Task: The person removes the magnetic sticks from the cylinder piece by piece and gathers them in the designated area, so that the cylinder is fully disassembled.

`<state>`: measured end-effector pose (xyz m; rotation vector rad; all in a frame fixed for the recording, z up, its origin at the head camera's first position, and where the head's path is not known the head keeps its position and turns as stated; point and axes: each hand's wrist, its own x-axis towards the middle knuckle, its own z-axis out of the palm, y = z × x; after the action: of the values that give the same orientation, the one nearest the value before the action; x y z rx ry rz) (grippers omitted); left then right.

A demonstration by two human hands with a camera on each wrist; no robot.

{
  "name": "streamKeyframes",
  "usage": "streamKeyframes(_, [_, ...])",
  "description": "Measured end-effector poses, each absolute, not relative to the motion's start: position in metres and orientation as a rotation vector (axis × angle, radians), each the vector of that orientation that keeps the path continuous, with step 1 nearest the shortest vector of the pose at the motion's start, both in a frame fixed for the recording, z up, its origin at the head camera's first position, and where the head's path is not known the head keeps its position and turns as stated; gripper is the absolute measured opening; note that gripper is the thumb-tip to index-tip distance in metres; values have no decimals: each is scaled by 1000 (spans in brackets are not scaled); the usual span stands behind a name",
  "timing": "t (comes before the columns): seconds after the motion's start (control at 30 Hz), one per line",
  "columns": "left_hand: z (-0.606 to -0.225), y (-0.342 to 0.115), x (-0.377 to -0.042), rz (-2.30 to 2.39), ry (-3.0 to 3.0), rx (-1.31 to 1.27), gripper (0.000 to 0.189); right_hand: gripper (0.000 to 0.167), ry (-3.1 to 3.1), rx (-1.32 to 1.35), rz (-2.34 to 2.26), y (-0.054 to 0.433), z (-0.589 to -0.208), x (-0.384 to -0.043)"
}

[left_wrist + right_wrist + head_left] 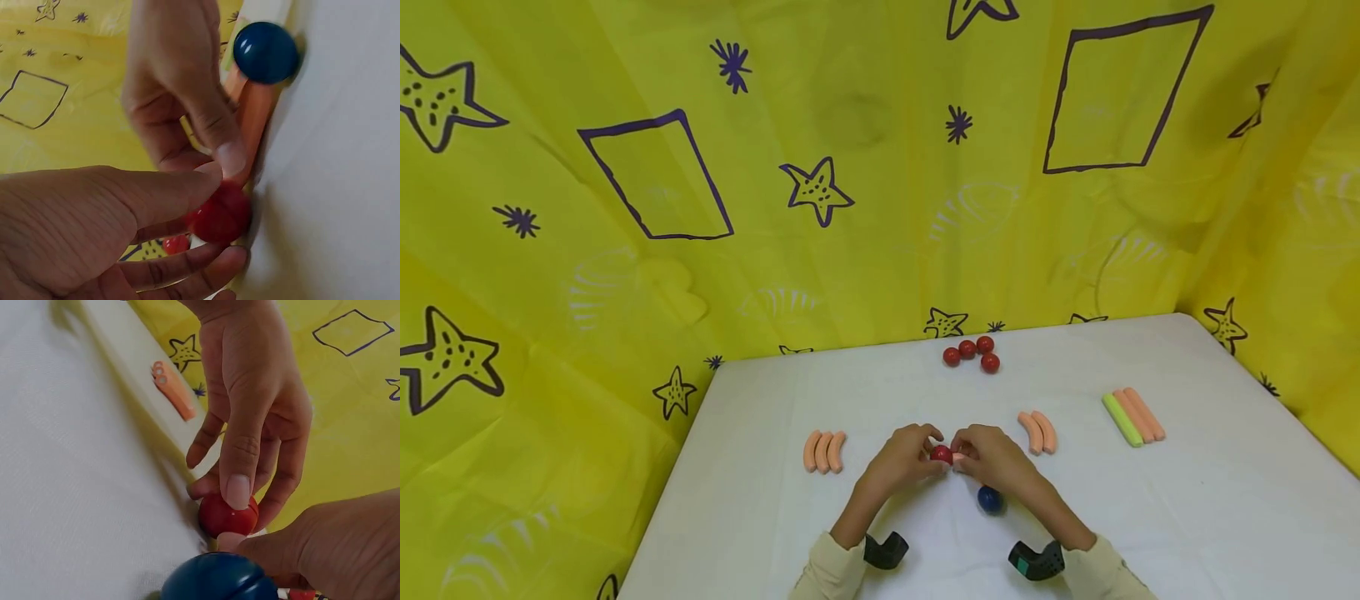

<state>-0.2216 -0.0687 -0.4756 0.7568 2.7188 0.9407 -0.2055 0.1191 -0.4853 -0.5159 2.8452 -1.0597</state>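
My left hand (901,455) grips a red ball (941,454) between thumb and fingers, low over the white table. From the right, my right hand (992,457) pinches a peach-coloured stick (958,457), its end right at the red ball. In the left wrist view this stick (255,125) stretches from the red ball (220,214) towards a glossy blue ball (265,53). The blue ball (990,500) lies just below my right hand in the head view. My fingers partly hide the meeting point of stick and red ball.
Several red balls (967,349) sit at the table's back. Three curved peach sticks (823,452) lie left, two more (1036,432) right of my hands. Farther right are a green stick (1122,420) and two straight peach sticks (1144,413). A yellow patterned cloth (880,275) hangs behind.
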Motion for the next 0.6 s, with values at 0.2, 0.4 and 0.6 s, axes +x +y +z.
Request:
streamKeyframes(0.2, [-485,-60,-218,862,2809,686,26,6,2804,-549,-1105,118,-486,-207])
streamKeyframes(0.4, [-483,-60,-218,893,2806,661,24,5,2780,-563,-1121,120,-487,-208])
streamKeyframes(0.6, [-484,-61,-221,923,2767,685,23,6,2765,-560,-1137,121,-487,-207])
